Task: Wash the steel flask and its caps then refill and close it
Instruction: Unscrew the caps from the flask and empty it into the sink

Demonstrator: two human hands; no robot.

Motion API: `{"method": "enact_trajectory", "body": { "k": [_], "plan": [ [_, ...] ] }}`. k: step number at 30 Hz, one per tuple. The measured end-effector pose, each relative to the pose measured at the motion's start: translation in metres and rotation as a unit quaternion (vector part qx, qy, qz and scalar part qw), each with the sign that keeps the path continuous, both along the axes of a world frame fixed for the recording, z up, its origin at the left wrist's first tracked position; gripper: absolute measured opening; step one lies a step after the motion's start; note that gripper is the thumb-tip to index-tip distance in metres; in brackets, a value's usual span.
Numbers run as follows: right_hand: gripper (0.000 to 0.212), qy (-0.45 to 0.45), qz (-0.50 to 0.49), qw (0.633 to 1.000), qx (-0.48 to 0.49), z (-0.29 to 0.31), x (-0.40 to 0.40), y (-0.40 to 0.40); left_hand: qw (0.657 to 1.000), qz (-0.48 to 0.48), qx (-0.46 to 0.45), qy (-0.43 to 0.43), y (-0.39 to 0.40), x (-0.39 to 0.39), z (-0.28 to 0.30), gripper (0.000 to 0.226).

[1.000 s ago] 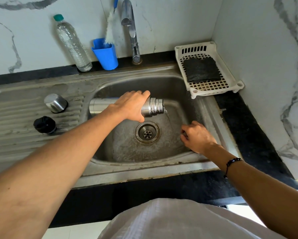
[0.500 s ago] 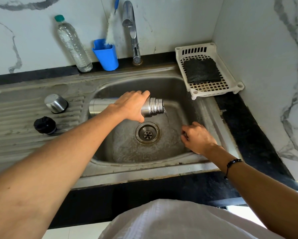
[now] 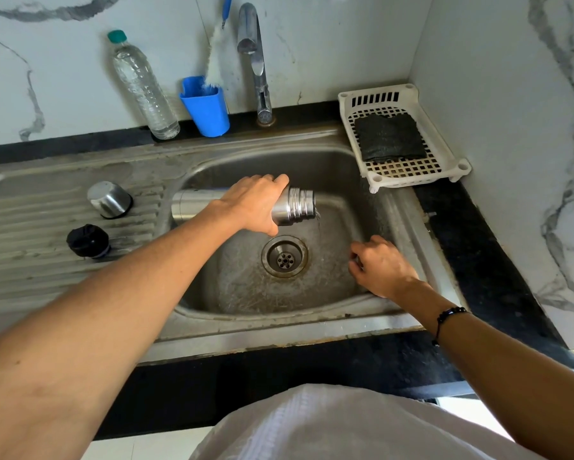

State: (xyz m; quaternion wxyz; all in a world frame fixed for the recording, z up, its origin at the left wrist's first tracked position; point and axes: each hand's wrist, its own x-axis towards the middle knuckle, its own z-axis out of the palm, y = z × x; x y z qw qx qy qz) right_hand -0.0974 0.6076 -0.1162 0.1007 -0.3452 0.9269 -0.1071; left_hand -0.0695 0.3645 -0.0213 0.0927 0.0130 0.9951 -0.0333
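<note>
We hold the flask (image 3: pixel 192 207) on its side over the sink (image 3: pixel 338 167), the left hand (image 3: pixel 255 204) wrapped round its body just behind the threaded neck, so that the open mouth points right and slightly down. A thin stream runs from the mouth toward the basin floor beside the drain (image 3: pixel 285 257); we judge this to be the emptying step, old contents or rinse water going out before washing or refilling. Gripping near the neck keeps the pour over the drain and the base clear of the left basin wall. The right hand (image 3: pixel 383 268) hangs low at the near right of the basin, fingers loosely curled and grasping nothing that we can see; we take it to be idle, kept out of the stream. The steel cap (image 3: pixel 108 199) and the black stopper (image 3: pixel 88 240) stand on the ribbed drainboard (image 3: pixel 20 227) to the left, well apart from the flask, where they drain and cannot roll into the basin. The tap (image 3: pixel 255 61) stands at the far edge with no water visible from its spout. Cleaning aids wait within reach on the bench: a brush (image 3: pixel 216 64) upright in a blue cup (image 3: pixel 207 107), a water bottle (image 3: pixel 143 88) left of it, and a dark scrub pad (image 3: pixel 388 137) in the white tray (image 3: pixel 451 151) at the far right.
</note>
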Motion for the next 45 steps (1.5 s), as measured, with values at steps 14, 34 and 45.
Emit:
{"method": "enact_trajectory", "body": {
  "k": [14,34,45],
  "plan": [
    [0.016,0.0,0.004,1.0,-0.005,0.0007,0.0004,0.001,1.0,0.002,0.002,-0.008,-0.0003,-0.0005,0.0009,0.072],
    [0.016,-0.001,0.005,1.0,-0.002,-0.0008,-0.0011,0.0001,1.0,-0.002,-0.007,-0.016,0.001,-0.0013,-0.0019,0.071],
    [0.016,-0.007,-0.004,1.0,-0.003,0.0016,-0.0001,-0.0004,1.0,-0.004,-0.009,-0.014,0.0009,-0.0008,-0.0022,0.071]
  ]
}}
